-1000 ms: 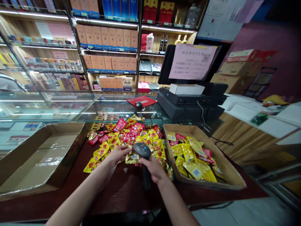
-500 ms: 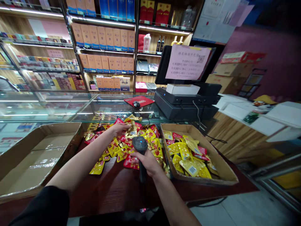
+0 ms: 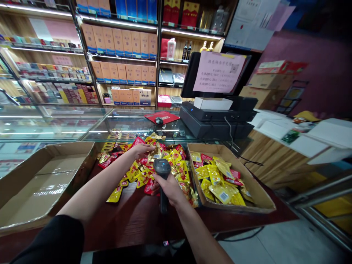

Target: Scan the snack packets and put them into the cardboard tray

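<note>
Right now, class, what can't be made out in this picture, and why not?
All in the head view:
Scanner: grip partly covered by the right hand.
Pile: lower packets buried under the upper ones.
Gold packet at the left hand: print too small and blurred.
Left box: cut off by the left edge.
Notice: bottom line too small.

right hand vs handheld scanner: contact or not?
Touching. The head view shows the right hand gripping the handheld scanner below its head, with no gap between palm side and handle.
</note>
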`<action>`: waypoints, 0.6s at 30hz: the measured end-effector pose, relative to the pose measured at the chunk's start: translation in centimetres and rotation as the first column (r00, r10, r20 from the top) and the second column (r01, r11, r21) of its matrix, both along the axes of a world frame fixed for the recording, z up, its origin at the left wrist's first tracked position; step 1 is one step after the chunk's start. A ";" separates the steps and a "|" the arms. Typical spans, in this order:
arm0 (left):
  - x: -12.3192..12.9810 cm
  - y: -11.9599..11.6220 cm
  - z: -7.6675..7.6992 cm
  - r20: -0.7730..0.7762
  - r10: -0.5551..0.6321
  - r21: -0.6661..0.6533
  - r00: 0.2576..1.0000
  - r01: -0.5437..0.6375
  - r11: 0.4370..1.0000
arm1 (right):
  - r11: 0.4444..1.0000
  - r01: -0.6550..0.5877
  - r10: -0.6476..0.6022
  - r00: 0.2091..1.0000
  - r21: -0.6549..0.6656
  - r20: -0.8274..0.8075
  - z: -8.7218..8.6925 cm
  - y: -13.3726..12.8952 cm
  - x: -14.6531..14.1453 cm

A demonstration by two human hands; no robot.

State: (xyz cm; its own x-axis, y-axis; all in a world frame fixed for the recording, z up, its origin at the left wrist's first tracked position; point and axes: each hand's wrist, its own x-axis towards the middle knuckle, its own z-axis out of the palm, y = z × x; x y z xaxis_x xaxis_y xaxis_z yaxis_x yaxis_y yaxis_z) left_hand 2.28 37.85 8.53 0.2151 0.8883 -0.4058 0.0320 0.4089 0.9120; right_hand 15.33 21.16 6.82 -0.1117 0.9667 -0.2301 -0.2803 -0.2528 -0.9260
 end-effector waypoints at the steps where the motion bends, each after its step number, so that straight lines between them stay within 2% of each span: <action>1: 0.0 0.0 0.0 -0.017 0.015 -0.001 1.000 -0.015 1.000 | 1.000 0.000 0.000 1.000 0.007 0.006 0.0 0.0 0.0; 8: 0.1 0.2 0.1 -0.004 -0.009 -0.003 1.000 0.009 1.000 | 1.000 0.023 -0.024 0.994 0.018 0.102 0.5 -0.2 -0.2; 14: 0.2 0.2 0.4 -0.058 0.068 0.001 0.996 -0.068 0.998 | 0.999 0.038 -0.042 0.993 0.038 0.106 0.1 -0.2 -0.1; 18: 0.0 0.2 0.2 -0.077 0.022 0.030 0.997 -0.019 0.999 | 0.998 0.029 -0.036 0.992 0.060 0.123 -0.2 0.1 0.0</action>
State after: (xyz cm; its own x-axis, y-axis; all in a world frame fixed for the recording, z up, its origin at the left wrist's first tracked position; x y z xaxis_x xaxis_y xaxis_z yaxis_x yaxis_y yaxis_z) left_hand 2.24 38.09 8.70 0.1656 0.9040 -0.3941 0.0949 0.3831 0.9188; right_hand 15.30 21.24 6.58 -0.0540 0.9815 -0.1839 -0.1700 -0.1905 -0.9668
